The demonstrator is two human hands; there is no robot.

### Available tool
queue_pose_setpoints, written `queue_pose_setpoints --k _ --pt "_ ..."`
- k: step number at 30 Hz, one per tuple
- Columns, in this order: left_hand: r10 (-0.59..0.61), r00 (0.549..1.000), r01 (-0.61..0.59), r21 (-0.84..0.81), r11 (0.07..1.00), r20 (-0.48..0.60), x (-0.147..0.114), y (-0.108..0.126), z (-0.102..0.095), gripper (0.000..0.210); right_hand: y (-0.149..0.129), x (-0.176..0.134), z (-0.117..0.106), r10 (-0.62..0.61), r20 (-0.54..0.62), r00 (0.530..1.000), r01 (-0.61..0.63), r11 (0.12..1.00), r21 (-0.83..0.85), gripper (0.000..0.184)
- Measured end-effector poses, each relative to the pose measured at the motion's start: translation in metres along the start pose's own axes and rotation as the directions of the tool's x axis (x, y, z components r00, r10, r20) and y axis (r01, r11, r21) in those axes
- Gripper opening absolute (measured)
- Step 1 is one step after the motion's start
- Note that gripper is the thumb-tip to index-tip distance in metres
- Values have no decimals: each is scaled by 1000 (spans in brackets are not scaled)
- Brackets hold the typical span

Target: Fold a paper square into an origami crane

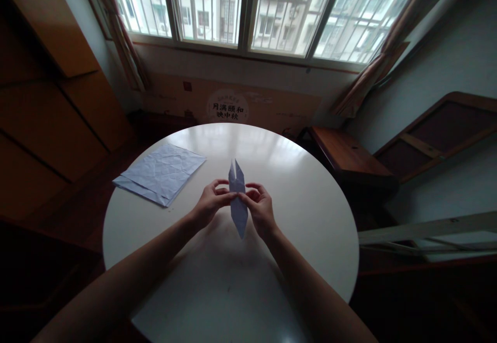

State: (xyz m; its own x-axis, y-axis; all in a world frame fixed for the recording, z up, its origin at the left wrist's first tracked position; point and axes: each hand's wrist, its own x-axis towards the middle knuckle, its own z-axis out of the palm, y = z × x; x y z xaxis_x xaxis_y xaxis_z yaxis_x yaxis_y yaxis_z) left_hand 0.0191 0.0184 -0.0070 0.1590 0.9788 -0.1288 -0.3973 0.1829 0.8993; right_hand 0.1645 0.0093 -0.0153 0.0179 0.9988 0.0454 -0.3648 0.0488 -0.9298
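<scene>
A folded piece of pale blue-grey paper is held up over the white round table, long and narrow. Its near end tapers to a point, and its far end splits into two pointed flaps. My left hand pinches the left edge near the middle, thumb on the face towards me. From the other side my right hand grips the right edge at about the same height, its thumb close to the left one. Fingers behind the paper are partly hidden.
Creased sheets of the same coloured paper lie stacked at the table's left edge. The round table has a glossy white top. Behind it stand a printed board and barred windows. A wooden bench is at the right.
</scene>
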Motion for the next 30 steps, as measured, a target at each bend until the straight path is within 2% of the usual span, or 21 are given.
queue_pose_setpoints --k 3,6,8,14,17,21,24,27,30 --pt "-16 999 15 33 999 37 0 -1 -1 40 0 0 0 6 -3 1000 -6 1000 -1 45" --pt "-8 997 4 54 999 72 1 -3 -2 36 4 1 0 50 16 999 -49 999 -17 33" --pt "3 995 -10 63 998 100 1 -3 -3 36 7 1 -1 77 14 997 -76 996 -38 28" --pt "-23 985 3 114 993 174 1 3 -5 40 8 0 -2 89 55 994 -85 994 -72 30" --pt "-12 986 -14 158 987 164 2 2 -5 41 5 0 -1 69 67 995 -61 992 -108 32" --pt "99 988 -129 268 955 120 4 -4 -5 42 5 1 -1 74 79 994 -59 983 -174 34" --pt "127 984 -161 322 933 124 4 -3 -5 43 3 2 -3 35 70 997 -18 971 -237 34" --pt "65 981 -131 372 919 183 2 1 -6 43 -7 3 -6 0 11 1000 3 970 -243 29" --pt "-56 951 -84 427 900 304 -1 4 -6 44 -17 5 -10 27 61 998 -12 975 -222 27"
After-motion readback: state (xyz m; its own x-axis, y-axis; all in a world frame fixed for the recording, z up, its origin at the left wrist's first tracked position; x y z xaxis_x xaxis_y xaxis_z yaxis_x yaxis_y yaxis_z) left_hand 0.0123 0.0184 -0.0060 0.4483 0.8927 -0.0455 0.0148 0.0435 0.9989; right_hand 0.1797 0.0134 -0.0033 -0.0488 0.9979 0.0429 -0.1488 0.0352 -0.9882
